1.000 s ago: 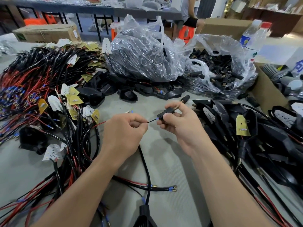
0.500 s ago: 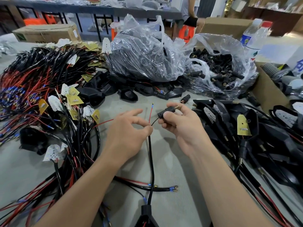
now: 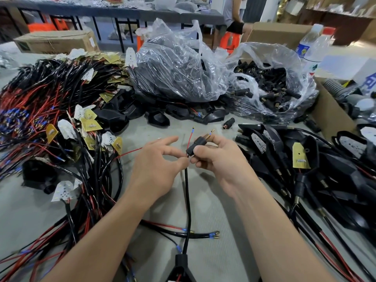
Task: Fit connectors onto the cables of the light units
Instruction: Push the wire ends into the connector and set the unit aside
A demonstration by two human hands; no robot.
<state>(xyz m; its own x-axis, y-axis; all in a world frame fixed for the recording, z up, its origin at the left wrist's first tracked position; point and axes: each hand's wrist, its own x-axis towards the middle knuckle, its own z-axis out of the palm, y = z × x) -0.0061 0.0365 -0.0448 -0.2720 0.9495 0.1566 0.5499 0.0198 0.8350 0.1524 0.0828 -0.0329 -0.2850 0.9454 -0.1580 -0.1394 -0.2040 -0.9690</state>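
Head view: right hand grips a black connector between thumb and curled fingers, above the middle of the grey worktop. Connector tilted, brass end pointing up and away from the person. Left hand sits just left of the connector; thumb and 1 finger pinch the black cable right where it enters the connector's lower end, index finger lifted straight.

1 thin red wire stands free beside the connector, metal tip up. Cable runs straight toward the person from the connector to a black light unit at the bottom edge.

Beyond the connector, 1 loose connector lies on the worktop. Further back and to the right of the connector, an open clear plastic bag holds many more. Left of the connector: a tangled heap of red and black cables with small circuit boards. Right of it: a stack of black light units.
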